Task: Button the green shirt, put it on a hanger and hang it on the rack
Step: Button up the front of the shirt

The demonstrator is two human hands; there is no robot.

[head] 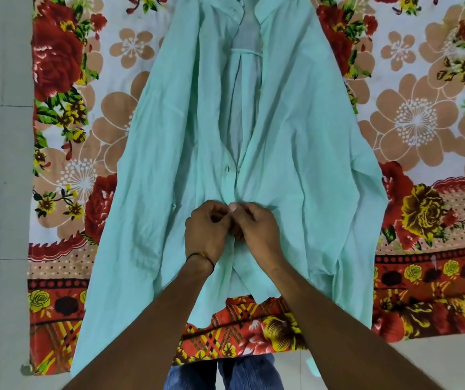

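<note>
The shirt is lying flat on a floral sheet, collar at the top of the frame, hem reaching toward the bottom, filling the centre. Both hands are meeting at mid-frame, right on the front opening. The left hand, a thread band at its wrist, is pinching the left edge of the placket; the right hand is pinching the opposite edge, fingertips touching the left's. Fabric is bunching just above the knuckles. One button is showing slightly higher up the placket, and above it the front is lying open. Pale floor is showing at the left edge.
</note>
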